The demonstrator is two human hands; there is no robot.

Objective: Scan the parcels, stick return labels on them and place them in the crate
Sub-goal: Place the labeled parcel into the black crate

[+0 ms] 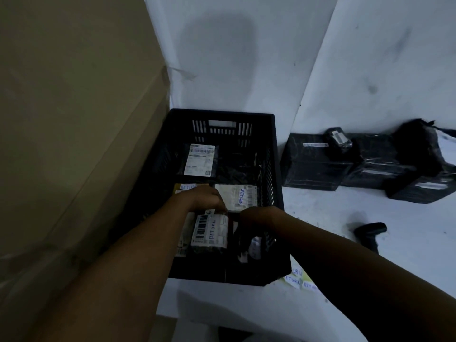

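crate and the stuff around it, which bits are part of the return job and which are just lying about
Part of the job:
black crate
labelled parcel under both hands
left hand
right hand
unpacked black parcels
scanner
spare return labels

Just lying about:
large cardboard box

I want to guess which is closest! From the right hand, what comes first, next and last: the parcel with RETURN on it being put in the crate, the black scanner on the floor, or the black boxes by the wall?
From the right hand:
1. The parcel, just left of it, inside the crate.
2. The scanner, on the floor to its right.
3. The black boxes, far right by the wall.
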